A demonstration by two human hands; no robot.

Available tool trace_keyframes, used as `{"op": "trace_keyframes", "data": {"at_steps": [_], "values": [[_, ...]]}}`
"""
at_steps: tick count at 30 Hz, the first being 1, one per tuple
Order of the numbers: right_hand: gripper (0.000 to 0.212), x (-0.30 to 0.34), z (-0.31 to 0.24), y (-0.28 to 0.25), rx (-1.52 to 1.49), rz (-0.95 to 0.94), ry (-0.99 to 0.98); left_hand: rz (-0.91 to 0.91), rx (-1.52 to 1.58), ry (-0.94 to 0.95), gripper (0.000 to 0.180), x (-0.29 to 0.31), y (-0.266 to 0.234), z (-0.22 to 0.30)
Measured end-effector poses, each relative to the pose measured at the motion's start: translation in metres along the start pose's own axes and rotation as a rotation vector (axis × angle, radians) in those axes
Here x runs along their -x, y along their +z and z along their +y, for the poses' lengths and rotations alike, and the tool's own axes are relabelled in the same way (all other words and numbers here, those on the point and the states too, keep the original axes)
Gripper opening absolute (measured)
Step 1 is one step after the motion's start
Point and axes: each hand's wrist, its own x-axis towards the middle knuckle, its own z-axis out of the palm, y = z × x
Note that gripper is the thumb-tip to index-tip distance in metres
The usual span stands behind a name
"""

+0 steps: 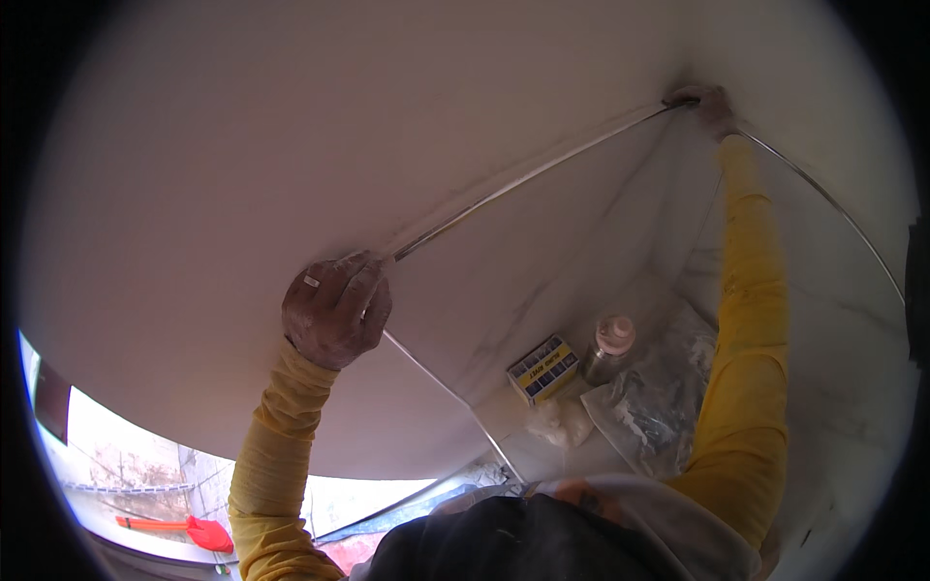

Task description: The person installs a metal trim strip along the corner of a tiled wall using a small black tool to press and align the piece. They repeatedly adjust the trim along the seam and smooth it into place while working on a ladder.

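A thin, shiny metal trim strip [528, 179] runs along the top edge of grey-veined, marble-look panels, where they meet a plain pale wall. My left hand [337, 308], dusted white and wearing a ring, has its fingers closed at the near end of this strip, against the pale wall. Far off at the upper right, my right hand [714, 109] reaches into the corner, its fingers curled at the strip's other end. Both fingertips' grip is partly hidden. Yellow sleeves cover both forearms.
Below, between my arms, stand a small yellow and dark box [544, 369], a clear bottle with a pink cap [614, 336] and a crumpled clear plastic bag [654, 412]. Another metal strip [833, 198] borders the right wall. A red and orange object [205, 534] lies beyond the opening at lower left.
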Motion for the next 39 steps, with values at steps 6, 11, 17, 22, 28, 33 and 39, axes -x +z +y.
{"op": "trace_keyframes", "data": {"at_steps": [6, 11, 17, 22, 28, 33, 39], "values": [[0.029, 0.004, -0.041, 0.024, 0.128, 0.009, 0.078, 0.062, 0.007, 0.058, 0.022, 0.003, -0.006, -0.002], [0.025, 0.035, -0.170, 0.054, 0.164, -0.081, -0.100, 0.108, 0.033, 0.036, 0.020, 0.016, 0.003, -0.007], [0.019, 0.098, -0.374, 0.082, 0.140, -0.004, -0.412, 0.321, 0.303, -0.356, 0.049, 0.053, 0.004, 0.022], [0.026, 0.150, -0.468, 0.064, -0.389, 0.084, -0.259, 0.220, 0.830, -0.704, 0.084, 0.132, 0.031, 0.104], [0.035, 0.190, -0.519, 0.079, -0.579, -0.039, -0.070, -0.293, 1.111, -1.033, 0.076, 0.212, 0.036, 0.127], [0.028, 0.251, -0.540, 0.107, -0.564, -0.152, 0.190, -0.416, 1.359, -1.116, 0.059, 0.240, 0.008, 0.108], [0.037, 0.308, -0.532, 0.178, 0.142, -0.123, -0.404, -0.198, 1.746, -1.275, 0.068, 0.218, -0.072, 0.095]]}}
